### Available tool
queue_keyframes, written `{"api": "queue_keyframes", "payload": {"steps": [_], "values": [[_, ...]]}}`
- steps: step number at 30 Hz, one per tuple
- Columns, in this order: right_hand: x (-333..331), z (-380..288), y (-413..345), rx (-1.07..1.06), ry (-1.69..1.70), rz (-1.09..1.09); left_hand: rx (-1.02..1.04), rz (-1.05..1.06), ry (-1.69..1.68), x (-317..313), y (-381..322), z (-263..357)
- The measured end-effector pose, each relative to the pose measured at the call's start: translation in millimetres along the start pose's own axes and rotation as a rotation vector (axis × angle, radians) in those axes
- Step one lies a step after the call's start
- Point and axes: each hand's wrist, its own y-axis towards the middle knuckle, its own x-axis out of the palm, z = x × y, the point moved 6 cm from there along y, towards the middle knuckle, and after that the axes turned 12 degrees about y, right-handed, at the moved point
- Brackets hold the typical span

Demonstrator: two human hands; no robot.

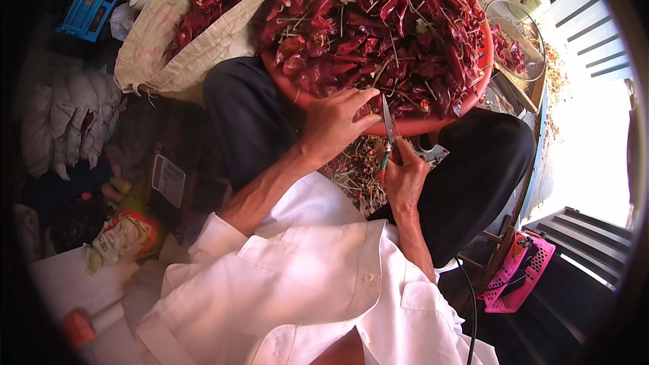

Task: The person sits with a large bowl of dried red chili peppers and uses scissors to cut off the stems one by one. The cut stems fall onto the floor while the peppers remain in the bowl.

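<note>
A pair of scissors (388,120) with metal blades and green-and-red wrapped handles is gripped in my right hand (408,172), just below the basin's front rim. The blades point up, towards the dried red chillies (350,56). Beside the blade tips, my left hand (334,119) reaches over the rim, thumb and forefinger apart. Dark red chilli shows between those fingers; whether they grip it or it lies behind them, I cannot tell. The heaped chillies, many with pale stems, fill a red plastic basin (405,126) between my knees.
An open woven sack (147,50) at the upper left holds more chillies. Cut stems and scraps (350,172) litter the floor under the basin. A pink perforated basket (525,274) stands at the right, near a black cable (472,309). Stacked white sacks (76,116) lie at the left.
</note>
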Motion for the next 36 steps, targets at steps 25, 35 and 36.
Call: {"api": "queue_keyframes", "payload": {"steps": [25,35,36], "values": [[33.5,6.2,-22.3,0.752,1.207,-0.512,-0.221,-0.137,-0.526,18.7,-6.7,-18.5],[35.4,1.4,-13.7,0.746,1.204,-0.462,-0.428,-0.239,-0.756,33.6,-11.9,-16.6],[38.2,0.8,-13.0,0.733,1.25,-0.456,-0.416,-0.23,-0.758,31.3,-10.0,-15.4]]}}
